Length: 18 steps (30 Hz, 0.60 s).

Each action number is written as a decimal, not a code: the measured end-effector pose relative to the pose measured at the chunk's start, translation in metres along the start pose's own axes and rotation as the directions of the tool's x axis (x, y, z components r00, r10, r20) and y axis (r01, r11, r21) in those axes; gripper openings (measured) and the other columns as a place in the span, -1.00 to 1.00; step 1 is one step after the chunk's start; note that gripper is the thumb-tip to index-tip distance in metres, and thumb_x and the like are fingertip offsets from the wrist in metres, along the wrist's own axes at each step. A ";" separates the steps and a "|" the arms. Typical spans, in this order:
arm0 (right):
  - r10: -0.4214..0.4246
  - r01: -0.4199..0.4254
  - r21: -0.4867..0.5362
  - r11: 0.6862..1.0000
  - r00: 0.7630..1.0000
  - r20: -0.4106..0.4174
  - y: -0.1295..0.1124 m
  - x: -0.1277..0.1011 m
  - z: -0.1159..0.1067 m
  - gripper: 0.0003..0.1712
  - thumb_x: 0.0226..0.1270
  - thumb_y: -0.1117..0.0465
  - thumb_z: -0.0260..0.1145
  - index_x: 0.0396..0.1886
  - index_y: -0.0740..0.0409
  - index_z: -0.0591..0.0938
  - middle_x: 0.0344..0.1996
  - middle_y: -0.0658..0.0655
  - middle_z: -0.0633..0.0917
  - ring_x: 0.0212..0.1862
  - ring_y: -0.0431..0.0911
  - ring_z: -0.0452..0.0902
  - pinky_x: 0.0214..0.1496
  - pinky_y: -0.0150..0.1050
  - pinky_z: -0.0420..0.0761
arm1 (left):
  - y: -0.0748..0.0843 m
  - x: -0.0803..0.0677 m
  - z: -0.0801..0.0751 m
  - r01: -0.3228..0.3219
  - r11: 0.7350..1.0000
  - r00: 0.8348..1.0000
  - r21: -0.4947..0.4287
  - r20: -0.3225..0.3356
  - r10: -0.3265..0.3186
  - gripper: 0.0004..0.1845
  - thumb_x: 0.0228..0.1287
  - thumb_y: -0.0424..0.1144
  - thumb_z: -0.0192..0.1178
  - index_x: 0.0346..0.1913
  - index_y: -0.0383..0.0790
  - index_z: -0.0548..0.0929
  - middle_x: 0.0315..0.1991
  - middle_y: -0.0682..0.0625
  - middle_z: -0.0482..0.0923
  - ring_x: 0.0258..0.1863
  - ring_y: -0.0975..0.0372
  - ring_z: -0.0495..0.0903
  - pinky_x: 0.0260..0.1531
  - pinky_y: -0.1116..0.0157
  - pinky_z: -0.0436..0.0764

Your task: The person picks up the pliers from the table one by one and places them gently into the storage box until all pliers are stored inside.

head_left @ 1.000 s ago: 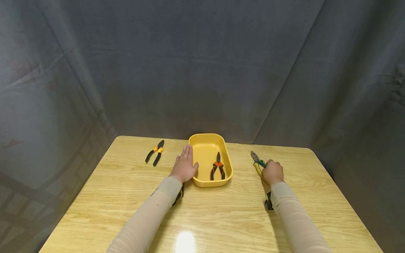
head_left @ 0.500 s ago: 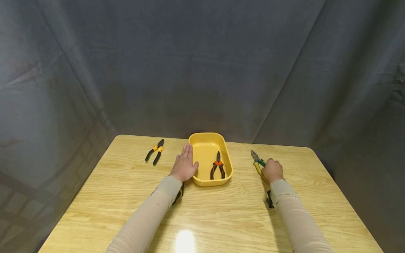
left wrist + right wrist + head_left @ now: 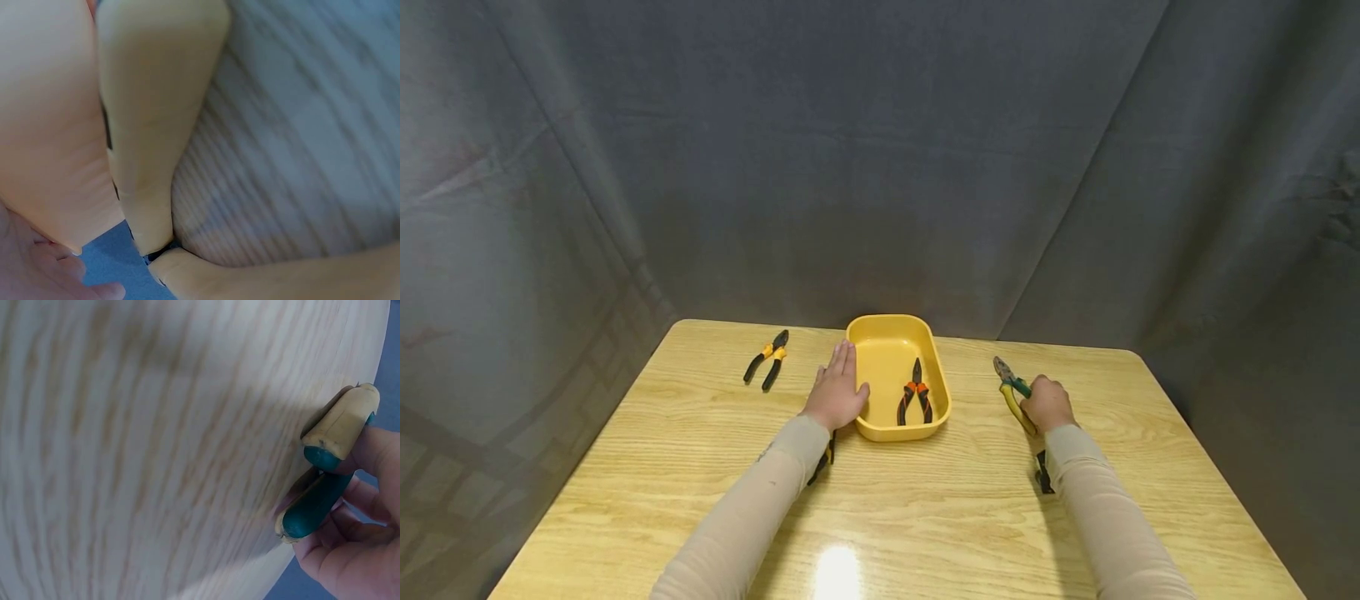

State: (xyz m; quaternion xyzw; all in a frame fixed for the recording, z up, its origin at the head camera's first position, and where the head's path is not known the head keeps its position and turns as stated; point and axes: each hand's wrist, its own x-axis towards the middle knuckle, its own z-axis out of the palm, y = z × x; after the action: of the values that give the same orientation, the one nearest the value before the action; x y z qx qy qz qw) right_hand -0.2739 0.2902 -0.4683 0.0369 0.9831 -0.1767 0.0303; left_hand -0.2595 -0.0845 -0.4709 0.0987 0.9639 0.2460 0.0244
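Observation:
A yellow tray [image 3: 859, 335] stands at the middle back of the wooden table [image 3: 925, 517]. Inside it lie orange-and-black pliers [image 3: 914, 393]. My left hand [image 3: 837, 392] rests flat on the table against the tray's left wall [image 3: 150, 144], fingers straight. My right hand [image 3: 1047, 404] grips the handles of green-and-yellow pliers [image 3: 1009, 386], whose metal nose points to the far left. The right wrist view shows the green and yellow handle ends [image 3: 325, 481] inside my curled fingers [image 3: 350, 550], close above the table top.
Black-and-yellow pliers [image 3: 767, 360] lie on the table to the left of the tray. A dark grey curtain [image 3: 880, 158] hangs behind and around the table. The table's edges run close on the right and left.
My right hand with the green-and-yellow pliers has shifted very slightly towards the near side. My left hand and the tray have stayed put.

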 end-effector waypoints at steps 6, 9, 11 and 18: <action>-0.027 0.027 0.000 1.000 1.000 -0.017 0.005 0.003 0.003 -0.79 0.29 0.39 0.27 -0.29 0.55 0.52 -0.41 0.42 0.64 -0.30 0.25 0.62 -0.18 0.11 0.63 | 0.001 0.000 -0.001 0.003 1.000 1.000 -0.002 0.010 -0.003 -0.19 0.60 -0.01 -0.07 0.63 -0.32 -0.19 0.65 -0.14 -0.33 0.62 0.06 -0.30 0.53 -0.11 -0.09; -0.030 0.030 -0.002 1.000 0.999 -0.020 0.004 0.004 0.002 -0.81 0.27 0.40 0.27 -0.32 0.53 0.52 -0.44 0.40 0.64 -0.33 0.22 0.61 -0.20 0.10 0.63 | 0.000 0.000 -0.001 -0.005 1.000 1.000 0.000 0.002 0.005 -0.19 0.59 -0.02 -0.07 0.62 -0.33 -0.18 0.65 -0.16 -0.31 0.62 0.04 -0.29 0.53 -0.12 -0.08; -0.026 0.026 0.001 1.000 1.000 -0.018 0.004 0.003 0.001 -0.81 0.25 0.40 0.28 -0.33 0.52 0.52 -0.44 0.40 0.65 -0.34 0.20 0.61 -0.21 0.09 0.63 | 0.000 0.000 -0.001 -0.009 1.000 1.000 0.003 -0.002 0.009 -0.19 0.59 -0.01 -0.07 0.62 -0.33 -0.18 0.65 -0.16 -0.31 0.62 0.04 -0.29 0.53 -0.12 -0.07; -0.027 0.027 0.044 0.999 1.000 0.000 0.006 0.001 0.000 -0.81 0.16 0.38 0.32 -0.56 0.37 0.52 -0.63 0.19 0.57 -0.51 0.02 0.46 -0.40 -0.11 0.54 | -0.001 0.001 0.000 -0.004 1.000 1.000 0.009 0.000 0.004 -0.18 0.59 -0.01 -0.06 0.63 -0.32 -0.18 0.65 -0.16 -0.31 0.62 0.05 -0.29 0.53 -0.11 -0.08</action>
State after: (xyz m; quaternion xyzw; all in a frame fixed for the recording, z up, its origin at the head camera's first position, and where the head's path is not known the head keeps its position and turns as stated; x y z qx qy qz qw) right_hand -0.2743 0.2960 -0.4703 0.0244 0.9794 -0.1988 0.0276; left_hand -0.2603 -0.0848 -0.4715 0.1010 0.9648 0.2418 0.0235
